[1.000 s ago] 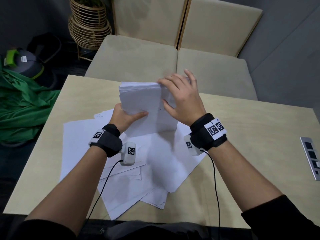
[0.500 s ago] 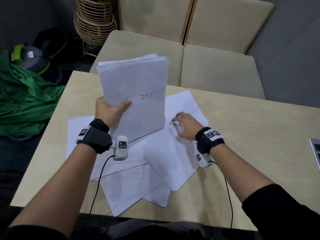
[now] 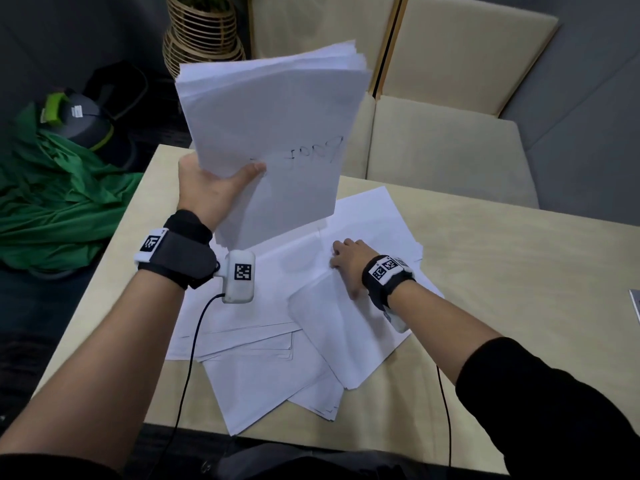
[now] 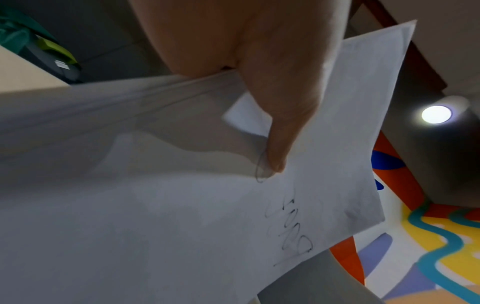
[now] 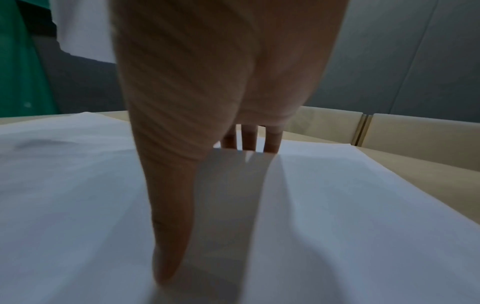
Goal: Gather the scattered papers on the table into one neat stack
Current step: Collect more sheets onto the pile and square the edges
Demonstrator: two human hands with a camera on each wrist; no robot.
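Note:
My left hand (image 3: 216, 190) grips a thick stack of white papers (image 3: 273, 133) by its lower left edge and holds it upright above the table's far left. The thumb lies across the front sheet, which bears scribbled handwriting; the fingers are hidden behind. In the left wrist view the thumb (image 4: 280, 127) presses on the stack (image 4: 155, 216). My right hand (image 3: 346, 261) rests on the scattered white sheets (image 3: 263, 375) lying on the table, thumb and straight fingertips (image 5: 249, 139) touching the top sheet (image 5: 337, 205).
The beige table (image 3: 519, 306) has bare surface to the right, with a grey panel (image 3: 635, 306) at its right edge. A beige sofa (image 3: 443, 150) stands behind it. Green cloth (image 3: 59, 202), a grey bag (image 3: 83, 123) and a wicker stand (image 3: 201, 39) are at the left.
My right hand let go of the stack and dropped onto the loose sheets on the table. The left hand lifted the stack higher and stood it upright.

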